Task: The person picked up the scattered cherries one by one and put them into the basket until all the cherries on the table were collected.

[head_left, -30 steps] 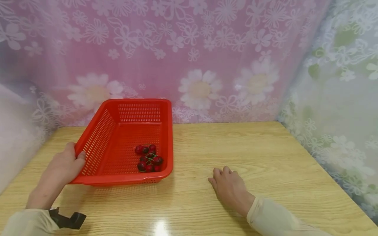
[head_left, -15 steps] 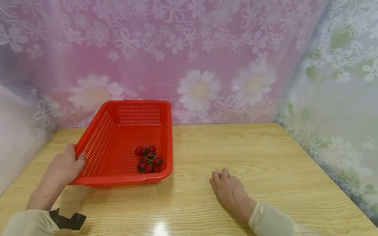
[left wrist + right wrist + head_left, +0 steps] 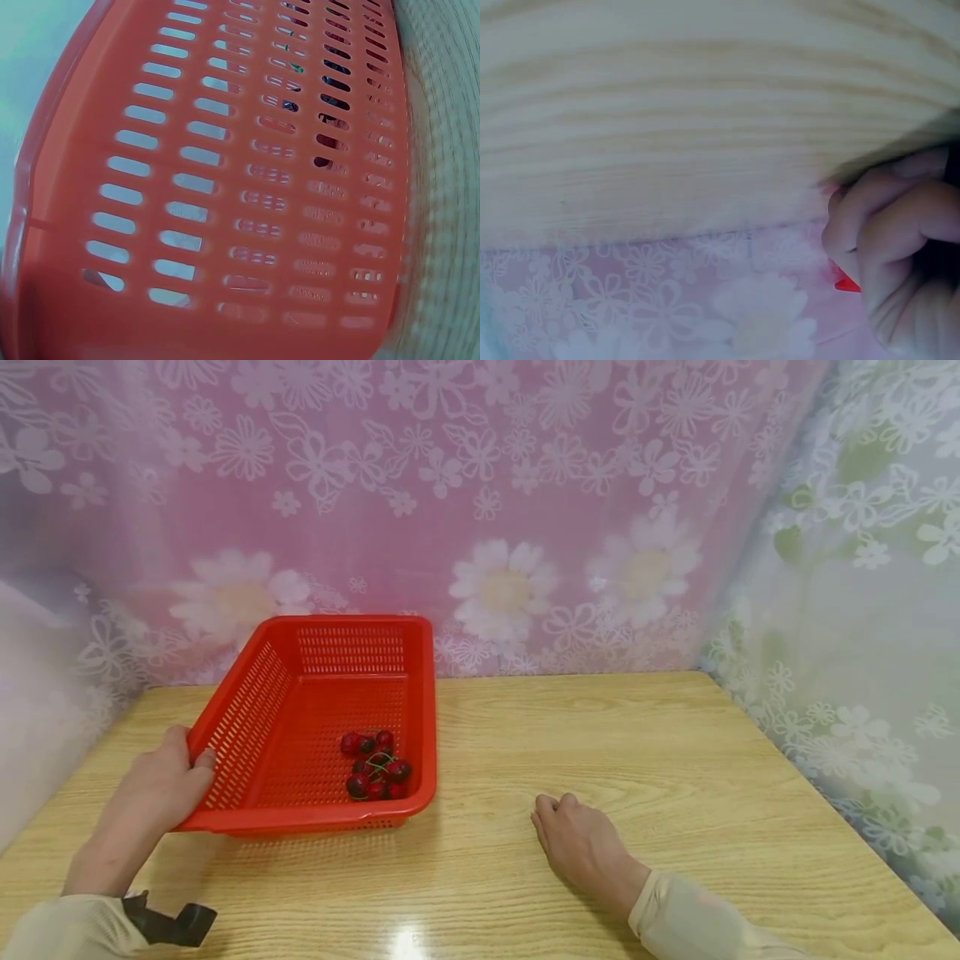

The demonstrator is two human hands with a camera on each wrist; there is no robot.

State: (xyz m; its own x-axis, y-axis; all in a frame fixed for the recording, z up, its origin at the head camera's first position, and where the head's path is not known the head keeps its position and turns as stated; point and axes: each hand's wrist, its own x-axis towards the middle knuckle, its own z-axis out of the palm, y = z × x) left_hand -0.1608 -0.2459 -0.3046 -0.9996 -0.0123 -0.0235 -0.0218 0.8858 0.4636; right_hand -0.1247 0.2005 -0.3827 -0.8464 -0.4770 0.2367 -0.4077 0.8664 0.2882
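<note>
A red plastic basket [image 3: 322, 814] with slotted walls stands on the left part of the table, its left side tilted up. At that left side my left hand [image 3: 153, 785] grips the rim, thumb on the inside. Several dark red cherries [image 3: 377, 768], some with green stems, lie together in the right front corner of the basket. In the left wrist view the slotted basket wall [image 3: 225, 180] fills most of the picture, and bits of the cherries show through the slots. My right hand [image 3: 581, 843] rests on the table right of the basket, fingers loosely curled and holding nothing.
The wood-grain table [image 3: 600, 735] runs back to a pink flowered curtain [image 3: 480, 510]. A pale flowered curtain [image 3: 862, 610] borders the right side. A black wrist strap [image 3: 176, 925] sits at my left cuff.
My right hand has shifted slightly, with its fingers drawn in a little more. The left hand, the basket and the cherries have stayed put.
</note>
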